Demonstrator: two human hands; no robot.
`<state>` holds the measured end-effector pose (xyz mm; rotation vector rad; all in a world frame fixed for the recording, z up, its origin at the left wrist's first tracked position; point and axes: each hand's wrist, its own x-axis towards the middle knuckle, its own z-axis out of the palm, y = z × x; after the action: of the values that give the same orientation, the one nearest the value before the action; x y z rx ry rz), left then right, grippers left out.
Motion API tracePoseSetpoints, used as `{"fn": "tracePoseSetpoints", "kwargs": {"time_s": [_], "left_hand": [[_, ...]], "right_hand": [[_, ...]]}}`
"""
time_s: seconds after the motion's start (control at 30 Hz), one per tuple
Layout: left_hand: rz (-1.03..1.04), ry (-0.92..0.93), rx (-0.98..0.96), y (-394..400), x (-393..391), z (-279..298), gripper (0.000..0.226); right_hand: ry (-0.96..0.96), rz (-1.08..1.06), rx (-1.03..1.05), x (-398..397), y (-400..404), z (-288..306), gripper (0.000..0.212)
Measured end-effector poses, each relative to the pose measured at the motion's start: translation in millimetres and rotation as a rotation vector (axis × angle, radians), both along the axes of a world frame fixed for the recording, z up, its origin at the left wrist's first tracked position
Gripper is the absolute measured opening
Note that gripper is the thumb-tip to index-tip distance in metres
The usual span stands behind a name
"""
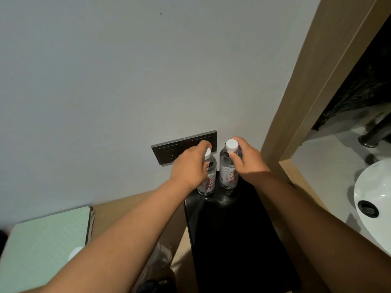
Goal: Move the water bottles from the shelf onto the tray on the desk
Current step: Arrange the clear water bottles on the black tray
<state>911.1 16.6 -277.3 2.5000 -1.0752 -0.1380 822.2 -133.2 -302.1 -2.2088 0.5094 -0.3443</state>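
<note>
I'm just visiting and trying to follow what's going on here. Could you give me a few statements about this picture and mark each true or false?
1. Each hand grips one water bottle. True: the left hand holds the left bottle, the right hand the right bottle.
2. The bottles have blue caps. False: the caps are white.
3. Both bottles are at the far end of the black tray. True.
4. The bottles lie on their sides. False: they are upright.
5. A wall socket panel is behind the left hand. True.

Pale wall (pixel 105 81), dark socket panel (pixel 169 152), wood door frame (pixel 313 92), white basin (pixel 374 199) at right.
</note>
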Motion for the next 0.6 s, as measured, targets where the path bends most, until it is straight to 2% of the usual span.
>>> {"fn": "tracePoseSetpoints", "kwargs": {"time_s": [0.37,0.6], "left_hand": [[-0.012,0.059,-0.061,5,4,-5,0.043],[0.005,0.087,-0.065,16,0,-5,0.065]], "right_hand": [[0.018,-0.015,0.055,-11,1,-3,0.039],[0.052,-0.016,0.112,-13,1,2,0.041]]}}
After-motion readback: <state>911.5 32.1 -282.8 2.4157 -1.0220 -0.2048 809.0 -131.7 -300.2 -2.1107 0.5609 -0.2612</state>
